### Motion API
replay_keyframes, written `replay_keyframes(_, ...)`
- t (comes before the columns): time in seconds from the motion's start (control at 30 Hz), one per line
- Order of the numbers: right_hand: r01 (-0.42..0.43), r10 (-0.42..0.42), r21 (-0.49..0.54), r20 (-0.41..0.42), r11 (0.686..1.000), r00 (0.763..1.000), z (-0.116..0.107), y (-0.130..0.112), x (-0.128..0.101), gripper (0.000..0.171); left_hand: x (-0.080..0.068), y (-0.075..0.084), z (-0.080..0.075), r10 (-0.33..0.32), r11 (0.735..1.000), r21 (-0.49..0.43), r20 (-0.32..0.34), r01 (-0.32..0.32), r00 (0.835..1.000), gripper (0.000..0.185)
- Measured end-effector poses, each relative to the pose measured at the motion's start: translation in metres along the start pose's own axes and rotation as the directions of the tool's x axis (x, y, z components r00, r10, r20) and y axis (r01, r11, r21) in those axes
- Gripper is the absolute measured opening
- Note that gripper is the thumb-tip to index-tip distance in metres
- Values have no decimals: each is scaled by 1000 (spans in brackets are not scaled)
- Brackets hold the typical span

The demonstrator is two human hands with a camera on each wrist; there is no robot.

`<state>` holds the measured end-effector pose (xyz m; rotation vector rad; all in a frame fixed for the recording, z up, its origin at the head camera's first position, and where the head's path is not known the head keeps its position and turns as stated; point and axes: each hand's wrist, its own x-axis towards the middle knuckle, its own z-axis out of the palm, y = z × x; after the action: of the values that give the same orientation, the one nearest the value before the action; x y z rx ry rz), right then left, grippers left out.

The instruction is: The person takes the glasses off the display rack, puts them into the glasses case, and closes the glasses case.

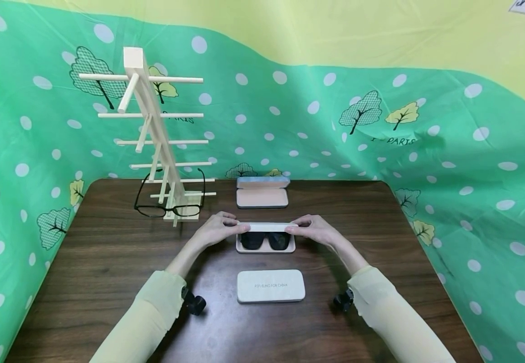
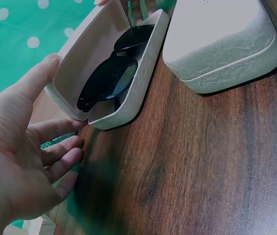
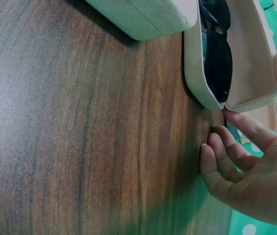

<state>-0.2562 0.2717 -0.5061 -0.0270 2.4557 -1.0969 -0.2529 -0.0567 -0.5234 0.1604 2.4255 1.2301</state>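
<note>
Nearest on the tabletop (image 1: 108, 262), a closed white case (image 1: 270, 286). Just beyond, sunglasses (image 1: 265, 240) inside a half-open case (image 1: 265, 237), lid pinched by left hand (image 1: 217, 229) and right hand (image 1: 315, 229). Farther back, another open case (image 1: 262, 192), black spectacles (image 1: 168, 201) on a wooden rack (image 1: 153, 131).

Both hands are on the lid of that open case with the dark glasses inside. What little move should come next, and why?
Probably lowering the lid onto the case. The sunglasses already lie folded inside, and the left hand and right hand each hold one end of the half-raised lid, so a gentle, even push down seems to be all that remains.
</note>
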Motion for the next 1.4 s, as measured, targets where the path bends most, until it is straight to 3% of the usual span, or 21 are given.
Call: replay_keyframes(1.4, 57, -58, -37, -38, 998, 998, 6, 7, 0, 61, -1, -9, 8, 77, 997, 14, -57, -77, 995, 72)
